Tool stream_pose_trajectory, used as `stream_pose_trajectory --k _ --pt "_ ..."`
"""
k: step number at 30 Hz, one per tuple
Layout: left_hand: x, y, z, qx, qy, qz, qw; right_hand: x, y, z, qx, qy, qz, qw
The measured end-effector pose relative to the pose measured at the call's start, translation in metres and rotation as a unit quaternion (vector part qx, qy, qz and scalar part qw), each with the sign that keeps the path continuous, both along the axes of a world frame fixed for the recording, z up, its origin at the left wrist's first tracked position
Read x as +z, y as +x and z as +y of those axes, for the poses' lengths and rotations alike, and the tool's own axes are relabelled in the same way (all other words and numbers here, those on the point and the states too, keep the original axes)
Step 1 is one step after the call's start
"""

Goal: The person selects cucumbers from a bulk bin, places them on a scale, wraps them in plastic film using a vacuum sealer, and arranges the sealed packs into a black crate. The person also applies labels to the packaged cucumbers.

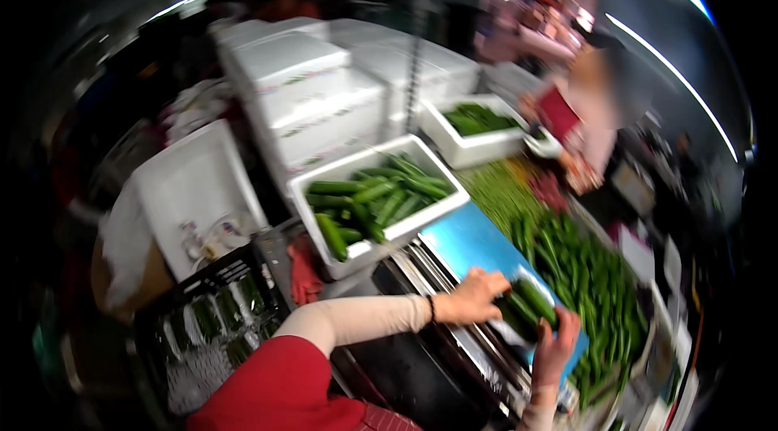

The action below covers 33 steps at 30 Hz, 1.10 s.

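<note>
Several dark green cucumbers (527, 304) lie side by side on what looks like clear film, over a bright blue sheet (465, 233). My left hand (477, 297) grips their upper left end, fingers curled over it. At the opposite end, my right hand (558, 340) holds them with the thumb on the near side. Under my forearms is a wrapping machine with metal bars (425, 267) and a dark, shiny plate (407, 340). A white foam box (380, 236) of loose cucumbers stands beyond my left forearm.
Long green peppers (589, 285) are heaped at right, beside thin green pods (498, 188). A co-worker's gloved hand (544, 145) is near another foam box (474, 148). Wrapped cucumber packs fill a black crate (243, 261) at left. White foam boxes (322, 102) are stacked behind; red gloves (304, 270) lie nearby.
</note>
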<state>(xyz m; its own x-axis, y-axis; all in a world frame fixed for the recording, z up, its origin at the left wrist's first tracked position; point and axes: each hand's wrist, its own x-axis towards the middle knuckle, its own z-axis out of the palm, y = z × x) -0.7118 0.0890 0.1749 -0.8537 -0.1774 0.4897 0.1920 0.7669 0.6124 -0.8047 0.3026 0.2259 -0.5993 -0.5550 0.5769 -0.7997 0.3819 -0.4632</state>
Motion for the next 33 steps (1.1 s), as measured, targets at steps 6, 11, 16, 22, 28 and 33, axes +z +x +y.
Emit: stream_pose_trajectory --k 6,11,16,22,28,33 --pt "0.014 0.036 -0.015 0.052 0.133 -0.021 0.989 -0.001 -0.001 -0.022 0.008 0.168 0.014 0.986" --pt "0.021 -0.002 -0.008 0.044 0.173 -0.031 0.983 0.022 -0.005 -0.039 0.028 0.124 0.012 0.992" --pt "-0.012 -0.047 0.004 0.065 0.153 -0.032 0.986 -0.033 -0.018 -0.089 -0.034 0.223 0.052 0.973" --pt "-0.037 -0.051 -0.001 0.061 0.151 0.001 0.987 -0.036 0.009 -0.1 -0.064 0.16 0.142 0.975" --pt "-0.059 -0.076 -0.02 0.06 -0.08 0.034 0.994 -0.026 0.011 -0.102 -0.026 0.147 0.178 0.973" --pt "-0.031 -0.041 -0.016 0.045 -0.085 0.008 0.995 -0.017 0.0 -0.073 0.007 0.085 0.138 0.987"
